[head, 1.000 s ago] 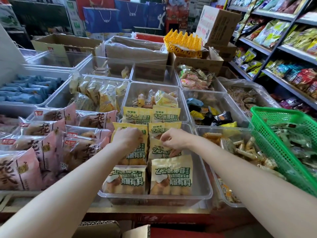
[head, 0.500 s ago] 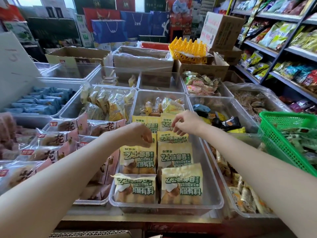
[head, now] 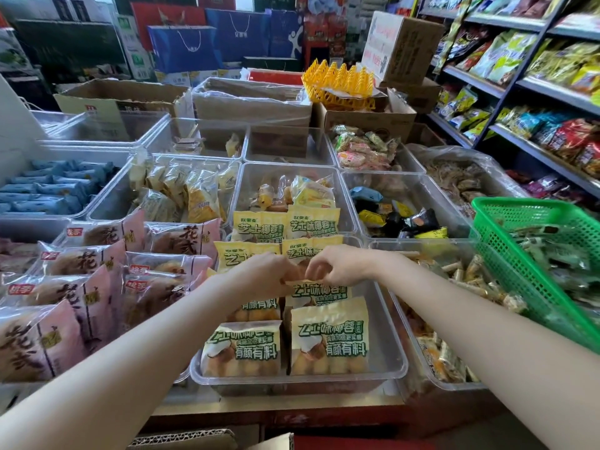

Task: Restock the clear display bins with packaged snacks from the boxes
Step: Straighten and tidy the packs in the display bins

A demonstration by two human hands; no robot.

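While both my hands meet over the middle of the clear bin [head: 388,368] at the desk's near edge, the step is squaring up the yellow snack packs [head: 329,336] into two tidy columns. Left hand [head: 259,276]: fingers curled down onto a pack in the left column, though my own knuckles hide whether they truly pinch it. Right hand [head: 337,266]: thumb and fingers pinched on the top edge of the mid-row pack [head: 319,292] in the right column, just beside the left hand. Two packs stand at the bin's near wall, labels facing me; more overlap behind them, shingled toward the far wall, and the last pair leans over into the next bin back. To do this well, I judge: lift each pack by its seam only, not the soft bread inside; seat it against the one in front at the same tilt; keep labels forward. Risk: the rear packs could slide out over the far wall. Pink packs [head: 81,287] fill the bin to the left; green basket [head: 532,254] sits at the right edge.
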